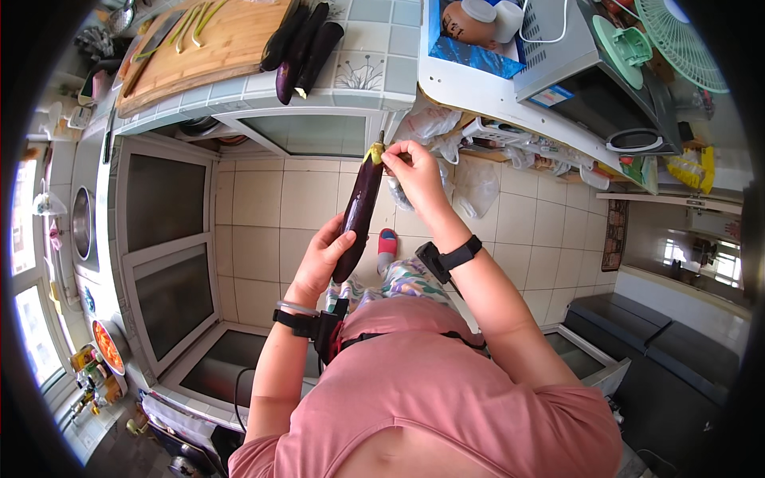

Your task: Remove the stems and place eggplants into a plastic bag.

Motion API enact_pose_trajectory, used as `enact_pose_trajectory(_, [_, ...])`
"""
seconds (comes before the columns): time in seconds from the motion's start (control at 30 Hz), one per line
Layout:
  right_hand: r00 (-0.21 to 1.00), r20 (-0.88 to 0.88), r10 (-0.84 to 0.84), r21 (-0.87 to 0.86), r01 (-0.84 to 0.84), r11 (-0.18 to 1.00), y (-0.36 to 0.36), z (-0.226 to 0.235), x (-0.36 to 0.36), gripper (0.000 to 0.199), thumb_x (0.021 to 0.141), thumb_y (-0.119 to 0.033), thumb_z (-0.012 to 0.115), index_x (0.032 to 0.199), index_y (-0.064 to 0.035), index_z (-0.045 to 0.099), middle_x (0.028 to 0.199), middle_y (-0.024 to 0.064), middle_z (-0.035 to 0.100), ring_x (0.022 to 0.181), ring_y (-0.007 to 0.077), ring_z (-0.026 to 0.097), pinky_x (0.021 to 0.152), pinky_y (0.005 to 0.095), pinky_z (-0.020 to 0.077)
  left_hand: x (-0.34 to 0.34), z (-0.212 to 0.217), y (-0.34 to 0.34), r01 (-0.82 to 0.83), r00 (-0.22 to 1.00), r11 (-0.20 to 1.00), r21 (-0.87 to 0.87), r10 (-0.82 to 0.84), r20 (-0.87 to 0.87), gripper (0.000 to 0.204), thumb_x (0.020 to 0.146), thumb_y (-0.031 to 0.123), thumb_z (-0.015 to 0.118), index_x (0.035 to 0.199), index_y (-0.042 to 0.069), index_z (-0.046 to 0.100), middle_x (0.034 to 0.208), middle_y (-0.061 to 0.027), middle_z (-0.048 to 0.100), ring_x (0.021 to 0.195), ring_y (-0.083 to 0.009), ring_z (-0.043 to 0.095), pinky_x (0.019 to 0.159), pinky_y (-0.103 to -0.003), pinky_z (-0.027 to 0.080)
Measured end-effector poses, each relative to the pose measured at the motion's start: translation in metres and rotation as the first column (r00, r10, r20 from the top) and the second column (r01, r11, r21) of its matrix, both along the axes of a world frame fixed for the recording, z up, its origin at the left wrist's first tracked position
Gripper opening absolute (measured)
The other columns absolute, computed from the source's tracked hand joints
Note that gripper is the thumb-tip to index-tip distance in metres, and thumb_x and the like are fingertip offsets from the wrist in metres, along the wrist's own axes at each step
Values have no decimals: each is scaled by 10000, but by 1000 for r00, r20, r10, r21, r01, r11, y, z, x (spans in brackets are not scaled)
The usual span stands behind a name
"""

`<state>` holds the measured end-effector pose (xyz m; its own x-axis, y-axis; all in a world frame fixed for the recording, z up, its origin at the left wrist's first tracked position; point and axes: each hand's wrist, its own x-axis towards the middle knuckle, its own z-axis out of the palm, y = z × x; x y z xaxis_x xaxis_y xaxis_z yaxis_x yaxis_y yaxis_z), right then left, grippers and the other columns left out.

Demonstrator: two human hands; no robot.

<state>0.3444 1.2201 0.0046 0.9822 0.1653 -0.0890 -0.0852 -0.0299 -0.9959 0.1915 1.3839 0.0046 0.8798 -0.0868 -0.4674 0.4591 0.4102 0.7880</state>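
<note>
Holding a long purple eggplant (358,209) upright over the floor tiles.
Gripping its lower half with left hand (320,259) — right hand (414,171) fingers pinching the stem end.

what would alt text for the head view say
Seen from above, a person's left hand grips a long purple eggplant while the right hand pinches its stem end. Three more eggplants lie beside a wooden cutting board on the tiled counter.

The single head-worn fisheye view looked steeply down from above the person's chest, close to the hands. It faced the tiled floor (263,215), with the desk (374,68) bending along its upper rim.
</note>
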Motion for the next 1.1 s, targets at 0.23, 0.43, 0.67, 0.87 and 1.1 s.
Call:
enact_pose_trajectory(0.23, [989, -148, 5, 82, 7, 997, -9, 6, 5, 104, 899, -74, 638, 958, -2, 590, 835, 33, 636, 726, 94, 628, 663, 232, 517, -2, 13, 1, 17, 999, 996, -83, -19, -31, 481, 918, 281, 607, 1297, 12, 481, 1033, -120, 647, 938, -185, 628, 826, -299, 518])
enact_pose_trajectory(0.43, [999, -18, 39, -21, -39, 999, -6, -2, 4, 99, 912, -92, 631, 967, -13, 607, 822, 26, 640, 718, 93, 627, 669, 231, 526, 1, 16, -2, 20, 999, 997, -68, -23, -38, 455, 926, 282, 584, 1274, 5, 487, 1019, -126, 646, 921, -182, 625, 823, -301, 509])
enact_pose_trajectory(0.67, [995, -97, -27, -3, 27, 1000, -9, -17, 14, 96, 933, -102, 606, 923, -7, 596, 804, 25, 633, 680, 92, 624, 634, 232, 522, 3, 6, 0, -3, 998, 953, -304, -16, -60, 388, 961, 291, 513, 1191, -21, 512, 991, -148, 644, 888, -202, 641, 838, -308, 514])
enact_pose_trajectory(0.87, [988, -141, -67, 52, 75, 996, -8, -20, 24, 74, 947, -72, 566, 960, 0, 557, 844, 45, 616, 660, 114, 631, 606, 245, 533, 2, 1, 2, -76, 984, 879, -470, -11, -181, 445, 981, 346, 424, 1189, -37, 512, 981, -174, 641, 845, -210, 634, 829, -313, 517])
enact_pose_trajectory(1.1, [949, -238, -209, 142, 247, 959, -11, -4, 24, 138, 949, -45, 544, 1082, -18, 571, 922, 59, 610, 680, 120, 623, 636, 251, 535, 1, -3, 3, -23, 990, 934, -357, -27, -136, 575, 947, 494, 449, 1141, -36, 560, 974, -133, 638, 804, -184, 629, 660, -281, 534])
